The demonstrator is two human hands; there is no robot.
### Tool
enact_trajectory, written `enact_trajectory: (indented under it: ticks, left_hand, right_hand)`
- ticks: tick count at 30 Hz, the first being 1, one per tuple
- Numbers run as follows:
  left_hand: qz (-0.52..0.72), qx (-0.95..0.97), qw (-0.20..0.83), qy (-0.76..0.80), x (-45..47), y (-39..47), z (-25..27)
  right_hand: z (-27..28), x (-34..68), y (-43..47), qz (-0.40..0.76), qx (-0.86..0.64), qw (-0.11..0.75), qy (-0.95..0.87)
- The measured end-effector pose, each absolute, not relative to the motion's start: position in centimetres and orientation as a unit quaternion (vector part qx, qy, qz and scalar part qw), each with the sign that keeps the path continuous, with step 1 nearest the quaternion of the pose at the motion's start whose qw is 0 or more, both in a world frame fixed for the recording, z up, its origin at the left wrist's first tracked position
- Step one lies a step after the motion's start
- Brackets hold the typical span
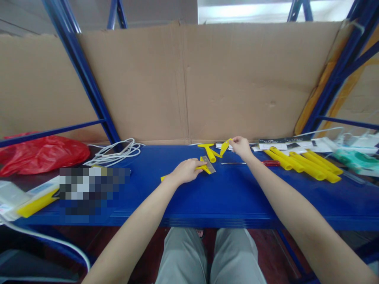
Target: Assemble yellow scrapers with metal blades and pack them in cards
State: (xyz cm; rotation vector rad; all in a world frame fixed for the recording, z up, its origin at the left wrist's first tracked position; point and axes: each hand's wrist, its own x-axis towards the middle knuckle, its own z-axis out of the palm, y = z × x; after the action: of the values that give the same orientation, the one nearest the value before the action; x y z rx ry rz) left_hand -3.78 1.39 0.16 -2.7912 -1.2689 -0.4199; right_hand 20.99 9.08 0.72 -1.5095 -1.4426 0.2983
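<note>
My left hand (pixel 186 170) is closed around a yellow scraper (pixel 203 168). Its wide metal blade (pixel 209 165) points to the right, and the end of its handle shows behind my wrist. Farther back, my right hand (pixel 240 146) pinches a small flat yellow plastic piece (pixel 225 147) by its right end. Between the two hands, a yellow T-shaped handle part (pixel 211 153) lies on the blue shelf. Just right of it rests a screwdriver (pixel 271 163) with a red handle, its shaft partly under my right forearm.
Several yellow tube handles (pixel 308 165) lie at the right, beside packaging cards (pixel 272 145). On the left are a coiled white cable (pixel 115 153), a red plastic bag (pixel 44 152) and another yellow handle (pixel 38 203). Cardboard (pixel 142 86) stands behind the blue shelf (pixel 189 201).
</note>
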Motion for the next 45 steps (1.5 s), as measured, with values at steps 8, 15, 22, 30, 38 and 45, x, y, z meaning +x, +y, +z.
enact_trajectory:
  ticks: [8,15,22,30,38,45]
  left_hand:
    - [-0.143,-0.902,0.017,-0.406,-3.8,1.5,0.1]
    - [-0.144,-0.9,0.024,-0.41,-3.8,1.5,0.0]
    - [-0.141,-0.899,0.025,-0.414,-3.8,1.8,-0.2]
    - [-0.166,-0.887,-0.003,-0.431,-3.6,1.6,-0.2]
    - [-0.167,-0.883,-0.012,-0.438,-3.5,1.6,-0.6]
    - [-0.165,-0.885,-0.012,-0.435,-3.2,1.4,-0.5]
  right_hand:
    - [1.8,19.2,8.1,0.252,-0.53,0.598,-0.546]
    - [2.5,17.0,6.5,0.379,-0.49,0.548,-0.562]
    - [1.6,15.9,5.6,0.43,-0.465,0.421,-0.65]
    - [1.8,15.0,4.3,0.46,-0.476,0.377,-0.648]
    - [2.0,14.0,3.5,0.391,-0.527,0.378,-0.653]
    - [1.7,13.7,3.7,0.356,-0.524,0.373,-0.678]
